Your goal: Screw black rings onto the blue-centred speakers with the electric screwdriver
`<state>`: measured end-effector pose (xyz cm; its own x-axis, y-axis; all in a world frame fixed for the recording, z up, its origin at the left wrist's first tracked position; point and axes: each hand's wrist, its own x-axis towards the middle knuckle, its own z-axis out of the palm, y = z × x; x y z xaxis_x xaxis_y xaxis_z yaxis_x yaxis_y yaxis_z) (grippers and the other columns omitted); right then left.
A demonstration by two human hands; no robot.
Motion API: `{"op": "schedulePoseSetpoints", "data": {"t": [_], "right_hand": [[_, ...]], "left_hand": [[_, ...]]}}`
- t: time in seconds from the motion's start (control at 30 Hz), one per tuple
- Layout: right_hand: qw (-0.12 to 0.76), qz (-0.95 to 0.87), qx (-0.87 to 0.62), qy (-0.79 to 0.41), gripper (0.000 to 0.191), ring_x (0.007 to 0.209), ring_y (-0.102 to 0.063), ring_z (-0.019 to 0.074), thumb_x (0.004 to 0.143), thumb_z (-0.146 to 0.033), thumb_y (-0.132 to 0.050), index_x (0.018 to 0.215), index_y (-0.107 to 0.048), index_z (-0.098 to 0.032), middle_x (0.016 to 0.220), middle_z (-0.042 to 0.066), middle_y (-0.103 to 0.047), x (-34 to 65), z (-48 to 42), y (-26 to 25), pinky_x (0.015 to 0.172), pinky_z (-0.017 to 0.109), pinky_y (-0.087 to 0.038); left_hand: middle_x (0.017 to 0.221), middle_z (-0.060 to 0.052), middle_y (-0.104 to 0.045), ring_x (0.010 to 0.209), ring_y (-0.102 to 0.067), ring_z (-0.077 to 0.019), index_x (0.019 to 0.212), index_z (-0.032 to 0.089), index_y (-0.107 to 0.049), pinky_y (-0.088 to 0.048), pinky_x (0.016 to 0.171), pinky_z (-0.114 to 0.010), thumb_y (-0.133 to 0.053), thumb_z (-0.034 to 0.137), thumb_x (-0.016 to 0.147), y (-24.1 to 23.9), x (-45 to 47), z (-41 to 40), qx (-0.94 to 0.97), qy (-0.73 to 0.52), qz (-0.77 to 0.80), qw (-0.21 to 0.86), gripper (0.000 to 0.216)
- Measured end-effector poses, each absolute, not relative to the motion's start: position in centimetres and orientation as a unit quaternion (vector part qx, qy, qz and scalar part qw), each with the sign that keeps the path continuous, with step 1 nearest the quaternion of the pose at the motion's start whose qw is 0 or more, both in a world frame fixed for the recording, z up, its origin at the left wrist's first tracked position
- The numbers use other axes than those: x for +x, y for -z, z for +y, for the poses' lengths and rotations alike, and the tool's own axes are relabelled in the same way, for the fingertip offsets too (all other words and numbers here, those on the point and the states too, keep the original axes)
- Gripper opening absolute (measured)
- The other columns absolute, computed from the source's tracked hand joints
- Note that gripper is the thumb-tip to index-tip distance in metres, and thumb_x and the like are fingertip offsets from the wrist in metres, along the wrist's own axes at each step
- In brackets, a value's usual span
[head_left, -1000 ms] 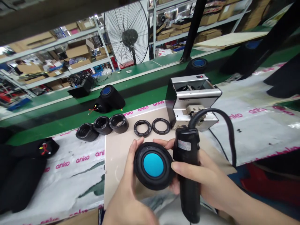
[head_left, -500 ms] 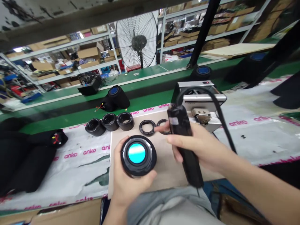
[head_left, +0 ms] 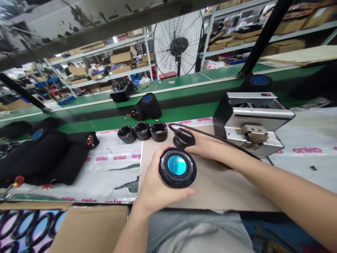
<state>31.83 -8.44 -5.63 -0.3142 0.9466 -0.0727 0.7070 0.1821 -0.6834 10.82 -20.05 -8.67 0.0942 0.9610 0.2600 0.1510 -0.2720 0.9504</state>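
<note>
My left hand [head_left: 160,188] is wrapped around a round black speaker [head_left: 163,172], its shiny blue centre facing up. Just beyond it, my right hand [head_left: 204,144] reaches palm-down over the board, closed around a black corded tool [head_left: 186,135]. The tool's cord loops over my right forearm, and the hand hides much of its body. Under the tool's end a black ring [head_left: 179,142] partly shows, close to my right thumb. Whether the fingers touch the ring cannot be made out. Several short black collars [head_left: 142,130] stand in a row to the left.
A metal machine [head_left: 252,123] stands on the right. Black fabric-covered speakers [head_left: 52,151] with loose wires lie at left, and more [head_left: 151,107] stand behind the collars. A brown board [head_left: 231,189] covers the bench in front of me. A box of black rings [head_left: 28,228] is at lower left.
The corded tool, earlier held upright, has been lowered and tilted as my right hand reached forward to the rings. The speaker stays in my left hand. The view has turned left.
</note>
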Motion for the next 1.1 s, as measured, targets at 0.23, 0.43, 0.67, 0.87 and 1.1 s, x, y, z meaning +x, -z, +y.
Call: {"op": "schedulePoseSetpoints", "data": {"t": [0.23, 0.43, 0.67, 0.87, 1.1], "right_hand": [[0.236, -0.756, -0.55, -0.264, 0.083, 0.07, -0.071, 0.0238, 0.067, -0.081, -0.086, 0.13, -0.073, -0.029, 0.091, 0.006, -0.077, 34.9, -14.0, -0.1, 0.056, 0.03, -0.049], [0.122, -0.771, -0.583, -0.225, 0.068, 0.073, -0.067, 0.0216, 0.065, -0.065, -0.088, 0.123, -0.074, -0.033, 0.108, 0.004, -0.077, 32.9, -16.0, -1.2, 0.058, 0.028, -0.04], [0.252, -0.768, -0.51, -0.294, 0.09, 0.099, -0.073, 0.0297, 0.053, -0.069, -0.1, 0.13, -0.077, -0.03, 0.108, 0.007, -0.077, 35.5, -14.0, -1.2, 0.069, 0.03, -0.061], [0.222, -0.8, -0.339, -0.442, 0.093, 0.13, -0.071, 0.0279, 0.073, -0.058, -0.096, 0.155, -0.065, -0.027, 0.138, 0.007, -0.073, 36.2, -12.2, -0.3, 0.111, 0.033, -0.063], [0.293, -0.707, -0.392, -0.511, 0.076, 0.108, -0.077, 0.0221, 0.069, -0.043, -0.097, 0.137, -0.07, -0.022, 0.123, 0.006, -0.077, 35.0, -13.2, 0.4, 0.083, 0.02, -0.065]], "left_hand": [[0.136, -0.012, -0.073, 0.123, -0.075, -0.0374, 0.138, 0.024, -0.054, -0.061, 0.108, -0.053, -0.101, 0.036, 0.062, 8.3, 12.2, -18.8, 0.646, -0.525, 0.446, 0.328, 0.091], [0.142, -0.011, -0.07, 0.134, -0.069, -0.0397, 0.142, 0.024, -0.053, -0.055, 0.118, -0.058, -0.094, 0.03, 0.066, 8.7, 13.8, -18.4, 0.644, -0.525, 0.422, 0.364, 0.086], [0.159, -0.015, -0.061, 0.149, -0.06, -0.0415, 0.164, 0.03, -0.028, -0.044, 0.129, -0.061, -0.103, 0.03, 0.064, 8.8, 13.8, -18.6, 0.6, -0.515, 0.436, 0.429, 0.125], [0.161, -0.014, -0.061, 0.152, -0.06, -0.0394, 0.167, 0.031, -0.025, -0.047, 0.129, -0.056, -0.104, 0.03, 0.066, 8.4, 13.6, -18.4, 0.598, -0.516, 0.41, 0.456, 0.128], [0.16, -0.016, -0.063, 0.152, -0.061, -0.0404, 0.169, 0.028, -0.021, -0.048, 0.128, -0.056, -0.105, 0.032, 0.064, 8.0, 13.6, -18.4, 0.603, -0.508, 0.42, 0.45, 0.134]]}}
